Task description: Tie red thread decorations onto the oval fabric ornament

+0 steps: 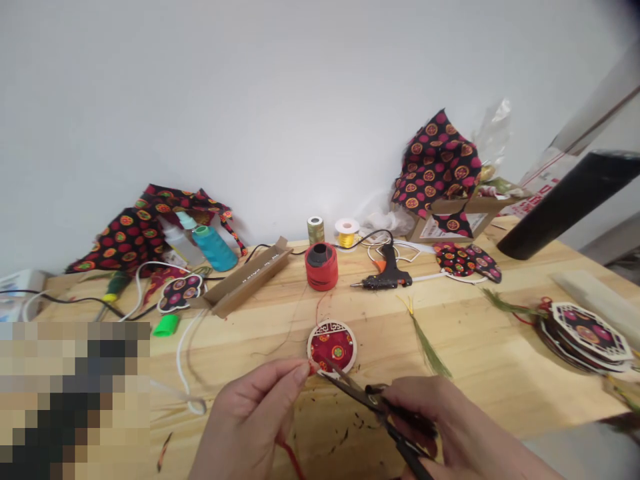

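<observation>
My left hand (255, 407) pinches a bit of red cord between thumb and forefinger, and a red tail of it (291, 460) hangs below the palm. In my right hand (440, 420) is a pair of black scissors (373, 403), their blades parted and their tips close to the pinched cord. I cannot tell whether the blades touch it. Just beyond the fingertips lies a round pendant (333, 347) with a pale rim, a fretwork top and red patterned fabric. Behind it stands a spool of red thread (321, 268), with a thread running toward the pendant.
A black glue gun (387, 270) lies right of the spool, near a green tassel (427, 340). Stacked fabric-faced frames (587, 333) sit at the right. A narrow cardboard box (253, 277), a teal thread cone (214, 248) and a green cap (166, 325) stand left.
</observation>
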`<state>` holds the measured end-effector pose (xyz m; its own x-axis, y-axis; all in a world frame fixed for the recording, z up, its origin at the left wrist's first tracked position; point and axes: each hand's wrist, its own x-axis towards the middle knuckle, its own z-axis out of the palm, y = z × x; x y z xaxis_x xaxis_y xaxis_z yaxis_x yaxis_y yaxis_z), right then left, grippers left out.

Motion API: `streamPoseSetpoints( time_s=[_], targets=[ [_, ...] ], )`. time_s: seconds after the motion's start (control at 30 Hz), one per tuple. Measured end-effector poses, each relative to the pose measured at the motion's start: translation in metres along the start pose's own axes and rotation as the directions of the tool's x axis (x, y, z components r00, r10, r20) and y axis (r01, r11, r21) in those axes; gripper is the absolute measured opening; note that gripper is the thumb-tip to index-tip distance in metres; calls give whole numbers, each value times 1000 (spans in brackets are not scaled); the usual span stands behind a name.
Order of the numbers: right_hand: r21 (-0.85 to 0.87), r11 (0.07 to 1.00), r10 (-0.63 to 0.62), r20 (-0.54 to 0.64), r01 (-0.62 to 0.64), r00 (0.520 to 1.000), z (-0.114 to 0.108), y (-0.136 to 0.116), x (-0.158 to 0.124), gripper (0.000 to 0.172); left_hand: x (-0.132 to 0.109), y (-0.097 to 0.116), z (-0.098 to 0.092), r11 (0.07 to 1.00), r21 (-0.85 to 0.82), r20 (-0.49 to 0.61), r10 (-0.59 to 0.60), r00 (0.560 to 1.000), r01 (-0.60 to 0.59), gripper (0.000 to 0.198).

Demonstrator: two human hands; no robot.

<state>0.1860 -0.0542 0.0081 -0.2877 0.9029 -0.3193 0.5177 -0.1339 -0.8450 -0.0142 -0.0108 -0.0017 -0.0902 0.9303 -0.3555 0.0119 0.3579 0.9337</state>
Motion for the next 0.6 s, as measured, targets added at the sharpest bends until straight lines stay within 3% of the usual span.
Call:
streamPoseSetpoints(
  time_s=[0.13,0.37,0.5,0.6],
  targets=[
    [-18,999,32,108,-30,994,-7,-3,4,8,0,-1,-2,1000,22,80,18,997,-20,17],
    [66,996,54,79,-59,995,2,-5,4,4,-1,0,-4,982,180,209,24,978,-63,17],
    [58,996,63,64,-66,996,6,-7,5,5,-2,0,-4,984,173,261,1,965,-47,19],
    [66,992,102,71,-107,992,7,-8,7,6,-3,0,-3,987,158,242,-27,970,-12,19]
  ],
)
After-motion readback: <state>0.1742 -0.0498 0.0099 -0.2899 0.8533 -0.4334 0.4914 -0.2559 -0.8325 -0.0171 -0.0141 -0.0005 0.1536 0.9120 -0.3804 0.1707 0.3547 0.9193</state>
